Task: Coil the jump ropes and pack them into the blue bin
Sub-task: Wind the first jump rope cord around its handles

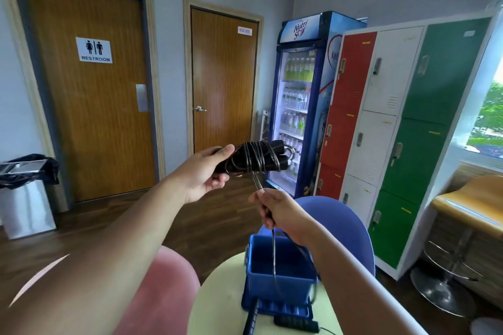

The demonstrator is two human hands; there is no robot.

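1. Black jump rope (255,160), one: its two handles lay side by side with the cord wound crosswise round them in many turns. It was held in the air before the person, well above the blue bin (280,289).
2. Left hand (202,175): fingers and thumb were curled round the near end of the handle bundle, holding it roughly level.
3. Right hand (283,215): thumb and fingers pinched the free cord just below the bundle, and the short run between pinch and bundle looked taut.
4. Loose tail (274,258), one: a loop of unwound cord hung from the right hand down across the mouth of the bin. Whether it touched the bin's floor could not be told.
5. Blue bin: it stood on the pale bench (217,307), on a slatted blue piece (275,307) that may have been its lid. No coiled rope could be seen inside.
6. Second rope (296,323), one: its black handles lay on the bench in front of the bin, with a thin cord trailing off. It was uncoiled as far as it showed.
7. Progress, as judged: the first rope was mostly wound. The hanging loop remained to be wrapped and secured, and the bundle then lowered into the bin. The second rope appeared untouched, so less than half of the job looked done.
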